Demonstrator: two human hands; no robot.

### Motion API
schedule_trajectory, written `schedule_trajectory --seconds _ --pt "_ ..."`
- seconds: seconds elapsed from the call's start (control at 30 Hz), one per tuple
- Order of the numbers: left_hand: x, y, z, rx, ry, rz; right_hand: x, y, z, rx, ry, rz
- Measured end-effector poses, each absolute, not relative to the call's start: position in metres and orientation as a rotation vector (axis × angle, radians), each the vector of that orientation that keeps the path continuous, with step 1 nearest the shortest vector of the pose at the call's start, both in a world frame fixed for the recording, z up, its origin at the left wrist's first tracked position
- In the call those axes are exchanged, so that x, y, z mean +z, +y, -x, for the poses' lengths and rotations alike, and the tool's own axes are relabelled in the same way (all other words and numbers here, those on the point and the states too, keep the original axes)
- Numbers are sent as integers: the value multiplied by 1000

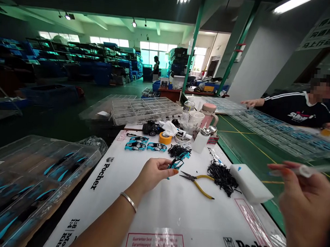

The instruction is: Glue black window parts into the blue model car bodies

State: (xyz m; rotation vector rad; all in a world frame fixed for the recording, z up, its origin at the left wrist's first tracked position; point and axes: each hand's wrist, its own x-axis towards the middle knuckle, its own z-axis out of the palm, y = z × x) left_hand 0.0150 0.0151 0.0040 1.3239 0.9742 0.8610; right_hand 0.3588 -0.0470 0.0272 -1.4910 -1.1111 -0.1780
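At the far left, a clear divided tray [94, 149] is lying beside the white table [117, 223], and long blue and black parts [67, 164] are in its compartments. On the table, near its far left edge, three blue and black frames [135, 146] lie close together. Behind them there is a black model car [151, 128], and next to it stands a roll of yellow tape [165, 139], with a crumpled white tissue [170, 128] just above it. The left hand [157, 172] comes from the lower left and is closed with thumb and fingers on a blue and black shell [177, 162], which is held tilted over the middle of the table, in front of a small pile of black pieces [179, 150]. To the right of this hand, the pliers with yellow handles [203, 181] lie with their jaws apart. Farther back stand a white bottle [200, 141] and a pink flask [208, 114]. Then come a larger black heap [222, 177] and a white block [251, 183]. At the right, the right hand [303, 202] is raised, blurred, and its fingers are pinching a whitish tube-like object [305, 170]. Beyond the green table [232, 132], a person [294, 109] reaches one arm over clear trays [279, 128].
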Motion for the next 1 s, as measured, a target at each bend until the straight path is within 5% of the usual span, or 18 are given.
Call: schedule_trajectory --seconds 0.2,0.57,1.0 --pt "8 10 -18 766 1021 -1384 77 -30 -271 501 -1118 901" --pt "0 16 -17 704 1042 -1466 71 -28 -190 1018 -1314 325" --pt "2 11 -22 658 1023 -1479 60 -33 -198 1030 -1110 306"
